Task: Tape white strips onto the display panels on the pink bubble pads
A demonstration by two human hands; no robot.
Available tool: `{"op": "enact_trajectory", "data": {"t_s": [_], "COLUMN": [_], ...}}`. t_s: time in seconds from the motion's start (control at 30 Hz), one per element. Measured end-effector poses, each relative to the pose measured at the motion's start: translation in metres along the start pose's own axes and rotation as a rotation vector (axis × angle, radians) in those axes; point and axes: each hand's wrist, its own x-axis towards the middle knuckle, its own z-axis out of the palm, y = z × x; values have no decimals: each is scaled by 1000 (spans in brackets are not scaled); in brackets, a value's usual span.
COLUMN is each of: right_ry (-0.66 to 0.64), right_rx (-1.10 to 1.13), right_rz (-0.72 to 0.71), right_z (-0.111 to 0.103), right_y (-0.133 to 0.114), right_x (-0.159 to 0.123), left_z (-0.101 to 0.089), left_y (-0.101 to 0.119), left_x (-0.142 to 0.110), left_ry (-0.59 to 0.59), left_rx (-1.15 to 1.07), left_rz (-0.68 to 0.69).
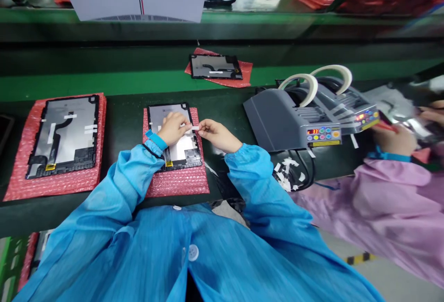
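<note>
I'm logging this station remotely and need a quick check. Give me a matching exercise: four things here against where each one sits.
Things:
1. strip of tape
2. middle panel
3. far panel
4. tape dispenser

Places:
A. on a red sheet up on the green belt
B. between the left hand and right hand
C. right of the person's hands, carrying two tape rolls
D. on red bubble wrap under the left hand

Pairs: 1-B, 2-D, 3-A, 4-C
</note>
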Motion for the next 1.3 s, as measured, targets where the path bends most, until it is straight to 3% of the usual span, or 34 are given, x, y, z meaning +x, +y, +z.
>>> {"op": "enact_trajectory", "data": {"t_s": [0.2,0.37,0.6,0.93,1.17,1.3], "right_ry": [121,109,194,205,192,244], "right_rx": [-120,-237,-506,-677,-695,-731], "right_rz": [102,61,-21,-11,211,-25], "right_z": [1,6,13,18,4,17], "right_y": [1,4,15,21,12,11], "right_x": [7,15,25,29,26,3], "left_z": [6,10,13,18,15,16], "left_y": [-9,-13,-1,2,3,2], "left_x": [5,9,8,6,3,4], "left_ry": [-25,-37,-41,-29,-7,11], "left_rx": [-34,-33,149,200,232,210], "left_rz": [-18,-36,-148,-106,-116,-131]}}
